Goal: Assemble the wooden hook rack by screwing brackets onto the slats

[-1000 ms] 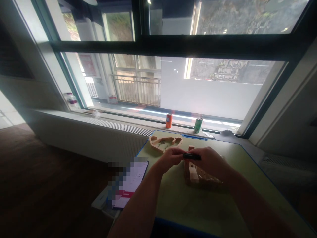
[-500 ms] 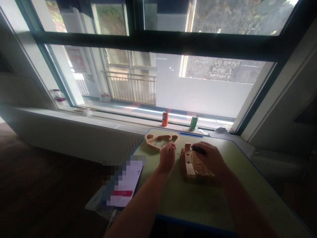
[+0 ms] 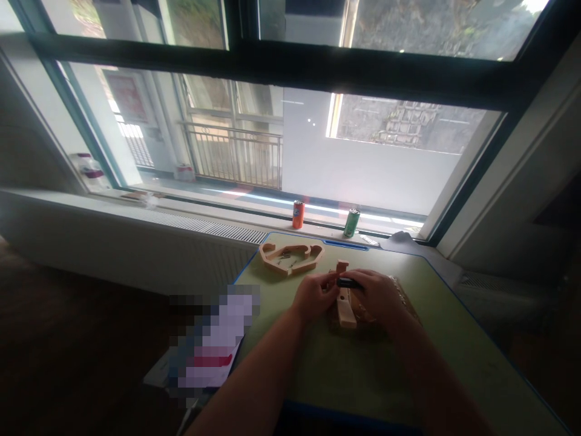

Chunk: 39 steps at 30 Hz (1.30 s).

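My right hand point(image 3: 377, 297) is closed round a black tool point(image 3: 348, 283), which points across toward my left hand point(image 3: 315, 297), over the pale wooden piece point(image 3: 347, 316) that lies between my two hands. My left fingers curl almost together right beside that piece, though whether they pinch anything I can't tell at this size. Beneath my right hand is a glossy brown slab point(image 3: 406, 300). Beyond my left hand sits an open wooden frame point(image 3: 275, 265) (small dark bits point(image 3: 285, 255) lie inside it), and farther off stand an orange can point(image 3: 298, 215) and a green can point(image 3: 351, 223)
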{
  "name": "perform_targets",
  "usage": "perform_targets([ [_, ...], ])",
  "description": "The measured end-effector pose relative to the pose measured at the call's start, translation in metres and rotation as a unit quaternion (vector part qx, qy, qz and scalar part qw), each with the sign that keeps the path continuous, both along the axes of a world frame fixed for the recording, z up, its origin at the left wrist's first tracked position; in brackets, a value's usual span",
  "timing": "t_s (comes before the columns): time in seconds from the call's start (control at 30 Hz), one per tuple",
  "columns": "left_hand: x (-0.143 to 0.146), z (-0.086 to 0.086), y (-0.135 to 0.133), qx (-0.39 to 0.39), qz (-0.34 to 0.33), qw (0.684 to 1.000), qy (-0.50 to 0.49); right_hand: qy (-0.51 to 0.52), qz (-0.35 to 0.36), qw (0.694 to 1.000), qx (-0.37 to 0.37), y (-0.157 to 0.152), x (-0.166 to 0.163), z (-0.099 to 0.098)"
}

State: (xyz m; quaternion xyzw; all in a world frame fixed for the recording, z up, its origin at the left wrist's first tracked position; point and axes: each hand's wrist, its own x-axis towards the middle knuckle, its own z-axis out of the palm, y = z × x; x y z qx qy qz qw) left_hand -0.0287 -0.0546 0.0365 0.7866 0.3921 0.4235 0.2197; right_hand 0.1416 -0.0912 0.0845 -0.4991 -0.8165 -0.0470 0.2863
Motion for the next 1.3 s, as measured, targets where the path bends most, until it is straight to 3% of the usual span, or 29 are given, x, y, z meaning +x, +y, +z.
perform_targets([
  [0.53,0.0024,-0.0006,-0.0054,0.006,0.031,0.999,0.017,0.079,0.012,0.997,-0.021,0.0028,-0.0041,-0.004],
  [1.3,0.0089,-0.0093,-0.0081,-0.004,0.056,0.998,0.024,0.094,0.058,0.991,-0.072,0.0093,-0.0023,-0.0059],
])
